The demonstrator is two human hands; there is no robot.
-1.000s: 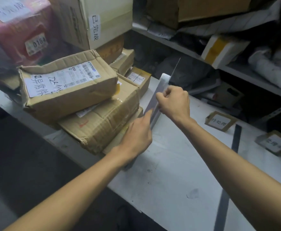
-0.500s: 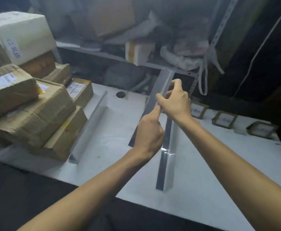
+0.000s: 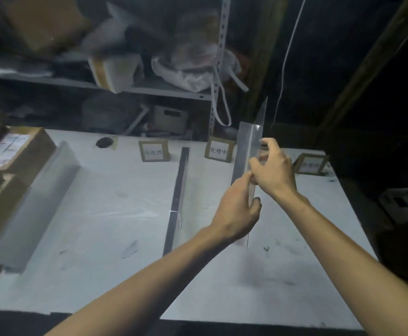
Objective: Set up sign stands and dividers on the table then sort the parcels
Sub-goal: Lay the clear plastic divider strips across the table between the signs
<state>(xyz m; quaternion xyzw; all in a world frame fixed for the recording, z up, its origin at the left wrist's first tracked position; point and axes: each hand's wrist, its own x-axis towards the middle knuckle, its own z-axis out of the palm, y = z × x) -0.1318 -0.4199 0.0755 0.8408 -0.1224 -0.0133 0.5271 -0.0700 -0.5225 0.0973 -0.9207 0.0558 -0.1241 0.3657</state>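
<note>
Right of the standing divider [image 3: 177, 195], your left hand [image 3: 237, 209] and, beyond it, your right hand [image 3: 273, 170] both grip a clear divider [image 3: 247, 146] tilted over the table [image 3: 101, 226]. Swung carelessly, its far end may topple the sign stand [image 3: 219, 150] beyond.

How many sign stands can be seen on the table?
3, along the far edge of the table: left sign, middle sign, right sign beyond the right hand. Another could hide behind the held divider.

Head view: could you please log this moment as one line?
left hand: grips divider | right hand: pinches divider | divider: tilted over table
</note>
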